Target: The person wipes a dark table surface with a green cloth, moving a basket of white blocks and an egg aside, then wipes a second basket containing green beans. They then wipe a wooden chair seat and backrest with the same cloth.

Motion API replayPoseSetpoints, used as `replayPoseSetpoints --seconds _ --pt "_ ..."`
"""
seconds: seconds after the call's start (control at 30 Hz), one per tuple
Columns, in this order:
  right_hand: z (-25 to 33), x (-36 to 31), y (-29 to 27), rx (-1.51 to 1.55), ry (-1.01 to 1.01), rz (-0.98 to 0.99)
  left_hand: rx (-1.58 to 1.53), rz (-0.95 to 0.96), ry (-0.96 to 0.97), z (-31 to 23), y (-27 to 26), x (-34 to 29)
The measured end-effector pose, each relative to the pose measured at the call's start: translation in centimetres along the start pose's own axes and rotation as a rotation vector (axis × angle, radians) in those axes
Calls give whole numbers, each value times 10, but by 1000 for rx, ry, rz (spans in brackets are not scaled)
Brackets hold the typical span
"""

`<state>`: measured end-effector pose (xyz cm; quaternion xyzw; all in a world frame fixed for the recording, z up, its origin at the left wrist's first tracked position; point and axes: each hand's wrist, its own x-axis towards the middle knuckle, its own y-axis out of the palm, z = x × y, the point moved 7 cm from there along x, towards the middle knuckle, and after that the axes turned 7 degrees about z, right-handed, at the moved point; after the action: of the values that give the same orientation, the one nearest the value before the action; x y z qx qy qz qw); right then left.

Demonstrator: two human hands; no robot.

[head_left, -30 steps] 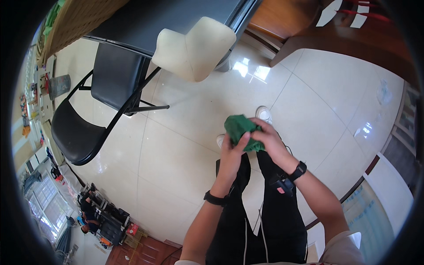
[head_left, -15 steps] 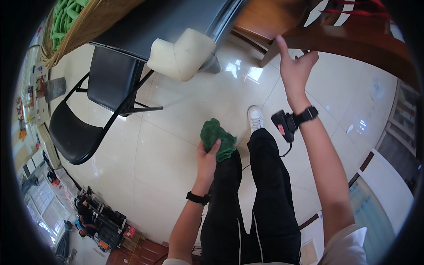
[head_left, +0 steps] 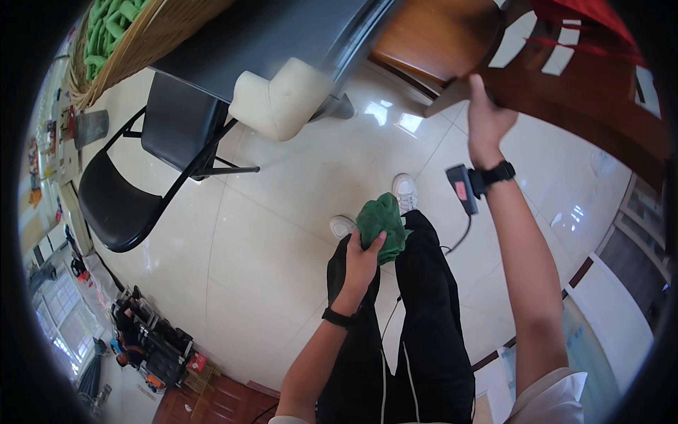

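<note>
My left hand [head_left: 361, 267] is closed on a crumpled green cloth [head_left: 383, 225], its thumb pressed across the near side. The cloth hangs bunched above my legs. At the upper right, my right hand [head_left: 489, 127] grips the curved back of a brown wooden chair [head_left: 565, 95]. The thumb points up along the wood, while the other fingers are mostly hidden and slightly blurred. A small black device [head_left: 462, 189] is strapped to my right wrist.
A dark table [head_left: 268, 42] carries a wicker basket [head_left: 152, 46] of green pieces. Cream padding [head_left: 279, 102] covers the table's corner. A black folding chair [head_left: 120, 205] stands at the left. Red fabric [head_left: 593, 28] hangs over the wooden chair. Glossy tiles [head_left: 261, 261] cover the floor.
My left hand has carried the green cloth to the right. My right hand and the wooden chair have shifted slightly right and nearer. My left shoe now shows beside the cloth.
</note>
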<state>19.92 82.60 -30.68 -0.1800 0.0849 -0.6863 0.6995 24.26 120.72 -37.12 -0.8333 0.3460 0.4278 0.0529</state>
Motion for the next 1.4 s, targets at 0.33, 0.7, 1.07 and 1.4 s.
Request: replayPoseSetpoints --seconds 0.33,0.7,1.07,1.4 --pt "-58 22 -130 -89 161 232 -11 -24 -4 4 2 5" --pt "-109 100 -260 -190 332 521 70 11 -131 8 7 25" --pt "-124 19 -176 -216 477 643 154 -22 -166 -8 17 74" --pt "-171 81 -44 -683 -73 539 172 -52 -140 -18 45 107"
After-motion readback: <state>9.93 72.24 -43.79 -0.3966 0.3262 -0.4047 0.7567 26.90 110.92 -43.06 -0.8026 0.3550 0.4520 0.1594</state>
